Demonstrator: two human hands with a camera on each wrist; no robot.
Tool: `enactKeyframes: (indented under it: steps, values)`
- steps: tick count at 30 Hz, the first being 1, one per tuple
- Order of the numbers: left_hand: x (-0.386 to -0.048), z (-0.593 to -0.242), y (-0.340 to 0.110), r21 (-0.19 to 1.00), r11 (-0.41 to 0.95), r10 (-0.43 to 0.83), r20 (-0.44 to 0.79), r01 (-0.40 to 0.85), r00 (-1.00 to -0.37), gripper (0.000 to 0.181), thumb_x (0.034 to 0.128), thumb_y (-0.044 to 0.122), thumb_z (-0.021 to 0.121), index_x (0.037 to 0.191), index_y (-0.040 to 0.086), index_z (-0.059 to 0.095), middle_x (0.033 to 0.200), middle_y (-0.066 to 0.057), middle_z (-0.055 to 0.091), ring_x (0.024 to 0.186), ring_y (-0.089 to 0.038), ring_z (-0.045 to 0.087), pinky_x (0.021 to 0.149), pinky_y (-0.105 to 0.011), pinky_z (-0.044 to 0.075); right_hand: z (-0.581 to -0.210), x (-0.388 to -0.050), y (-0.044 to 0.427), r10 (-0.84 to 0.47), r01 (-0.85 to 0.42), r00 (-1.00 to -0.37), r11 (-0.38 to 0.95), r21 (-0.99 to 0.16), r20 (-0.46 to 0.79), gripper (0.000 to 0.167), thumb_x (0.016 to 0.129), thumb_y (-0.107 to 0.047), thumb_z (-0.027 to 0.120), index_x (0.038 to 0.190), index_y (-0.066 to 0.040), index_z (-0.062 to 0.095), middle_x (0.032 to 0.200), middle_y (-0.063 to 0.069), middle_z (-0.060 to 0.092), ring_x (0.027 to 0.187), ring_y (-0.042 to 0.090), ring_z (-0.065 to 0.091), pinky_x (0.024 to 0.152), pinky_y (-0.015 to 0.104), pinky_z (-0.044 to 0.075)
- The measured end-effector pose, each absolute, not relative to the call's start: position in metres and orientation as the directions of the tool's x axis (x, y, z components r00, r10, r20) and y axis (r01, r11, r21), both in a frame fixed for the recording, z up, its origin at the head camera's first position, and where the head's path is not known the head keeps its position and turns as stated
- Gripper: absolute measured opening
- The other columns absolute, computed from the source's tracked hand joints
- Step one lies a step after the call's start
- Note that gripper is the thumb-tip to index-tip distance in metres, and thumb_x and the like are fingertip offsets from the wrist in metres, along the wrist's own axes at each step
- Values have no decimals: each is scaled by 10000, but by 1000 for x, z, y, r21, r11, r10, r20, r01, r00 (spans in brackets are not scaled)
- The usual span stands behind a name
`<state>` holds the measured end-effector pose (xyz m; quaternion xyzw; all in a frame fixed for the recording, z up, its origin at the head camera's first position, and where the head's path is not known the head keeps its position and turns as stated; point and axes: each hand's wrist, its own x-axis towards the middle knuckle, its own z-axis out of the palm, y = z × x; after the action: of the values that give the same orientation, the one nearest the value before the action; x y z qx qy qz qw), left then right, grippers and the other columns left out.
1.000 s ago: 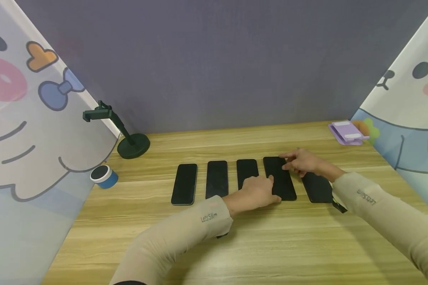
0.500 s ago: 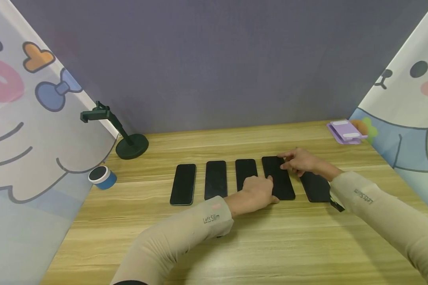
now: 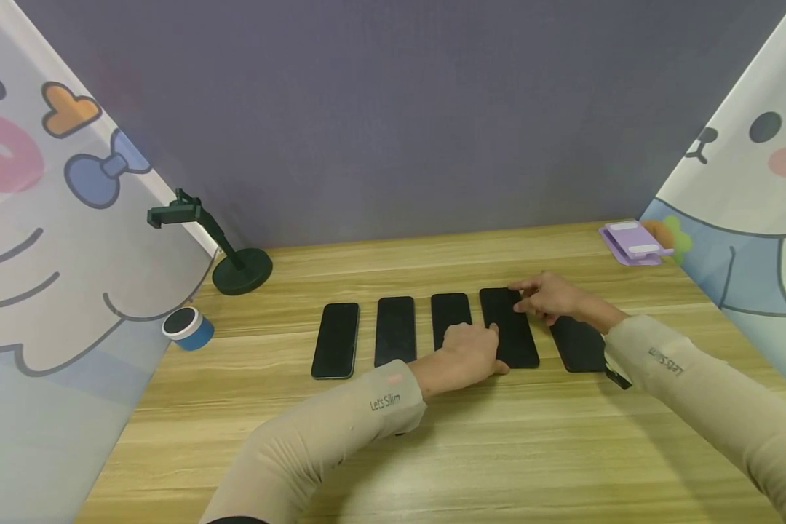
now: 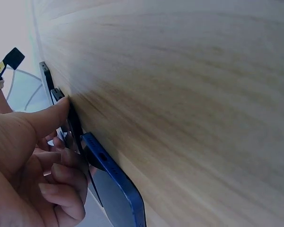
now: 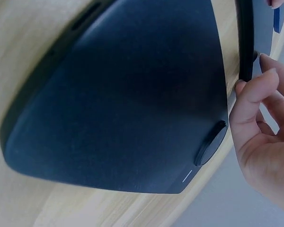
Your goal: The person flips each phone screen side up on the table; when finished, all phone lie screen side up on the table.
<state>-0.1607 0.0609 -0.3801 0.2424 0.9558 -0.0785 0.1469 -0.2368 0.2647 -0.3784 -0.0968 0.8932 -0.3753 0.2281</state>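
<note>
In the head view, several dark smartphones lie in a row on the wooden table. My left hand [image 3: 465, 353] holds the lower left edges of the fourth smartphone [image 3: 512, 336], thumb at its near end. Across from it, my right hand [image 3: 546, 297] grips that smartphone's far right corner with thumb and index finger. A blue-edged smartphone [image 4: 120, 184] lies under my left hand, partly covered in the head view. The fifth smartphone [image 3: 578, 346] sits below my right wrist; the right wrist view shows a raised oval bump [image 5: 212, 144] on it.
Two more smartphones, the first [image 3: 336, 340] and the second [image 3: 395, 331], lie to the left. A dark green stand [image 3: 241, 271] and a blue-and-white jar [image 3: 188, 329] are at the far left. A folded purple stand [image 3: 634, 241] lies at the back right, before the grey wall [image 3: 399, 124].
The head view has shifted slightly. Both hands keep their places at the fourth smartphone, and the row of smartphones looks the same.
</note>
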Motion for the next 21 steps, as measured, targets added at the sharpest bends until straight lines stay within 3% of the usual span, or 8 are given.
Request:
enactKeyframes:
  steps: [2, 7, 9, 11, 12, 14, 17, 21]
  values:
    - [-161, -379, 60, -82, 865, 449, -313, 495, -837, 803, 891, 696, 560, 1561, 298, 366, 1130, 68, 724, 526, -76, 527, 461, -214, 452, -377, -237, 265, -348, -7, -875, 704, -710, -337, 618, 959, -169, 675, 1493, 26, 434, 770, 63, 563, 550, 110, 442, 474, 264, 425]
    - [-163, -374, 61, -48, 857, 477, -300, 512, -826, 812, 905, 713, 523, 1572, 287, 343, 750, 74, 653, 440, -81, 341, 399, -211, 332, -371, -236, 273, -367, -44, -872, 717, -695, -324, 645, 962, -215, 668, 1511, 9, 413, 960, 88, 600, 524, 88, 405, 455, 242, 374]
    - [-165, -373, 63, -11, 855, 496, -272, 518, -825, 804, 916, 706, 514, 1575, 279, 338, 870, 76, 704, 554, -53, 511, 416, -213, 363, -366, -235, 281, -367, -62, -877, 728, -683, -312, 651, 959, -223, 670, 1511, 9, 414, 980, 107, 607, 504, 84, 393, 446, 242, 367]
    - [-167, -372, 67, 41, 847, 523, -248, 530, -815, 795, 932, 690, 509, 1580, 268, 325, 1133, 52, 719, 842, -76, 660, 513, -216, 473, -362, -235, 291, -355, -64, -883, 739, -671, -307, 650, 957, -218, 670, 1512, 4, 413, 1019, 128, 609, 497, 81, 385, 446, 250, 372]
    - [-169, -372, 69, 66, 837, 541, -237, 543, -807, 787, 939, 681, 507, 1581, 265, 324, 1281, 35, 673, 1021, -109, 668, 600, -232, 529, -361, -234, 297, -347, -63, -886, 745, -664, -306, 654, 955, -216, 673, 1513, 3, 411, 1039, 141, 602, 499, 78, 387, 448, 252, 375]
    - [-171, -373, 75, 123, 813, 582, -209, 569, -786, 764, 949, 662, 515, 1575, 257, 343, 1477, 20, 535, 1306, -188, 560, 792, -289, 577, -359, -233, 309, -332, -49, -891, 749, -660, -311, 667, 953, -213, 680, 1522, -7, 399, 1127, 179, 601, 507, 69, 381, 451, 249, 369]
    - [-174, -375, 85, 193, 779, 627, -199, 597, -753, 737, 961, 647, 511, 1568, 258, 357, 1469, 27, 530, 1293, -186, 546, 957, -333, 534, -360, -232, 325, -319, -33, -893, 749, -662, -316, 691, 945, -206, 689, 1531, -7, 381, 1276, 236, 546, 523, 58, 373, 454, 236, 349]
    - [-176, -382, 99, 190, 753, 656, -147, 629, -740, 707, 973, 636, 496, 1556, 254, 381, 1457, 55, 541, 1227, -168, 569, 945, -343, 528, -363, -232, 340, -308, -26, -897, 753, -657, -318, 708, 939, -209, 692, 1523, 26, 369, 1355, 294, 498, 513, 45, 337, 453, 226, 331]
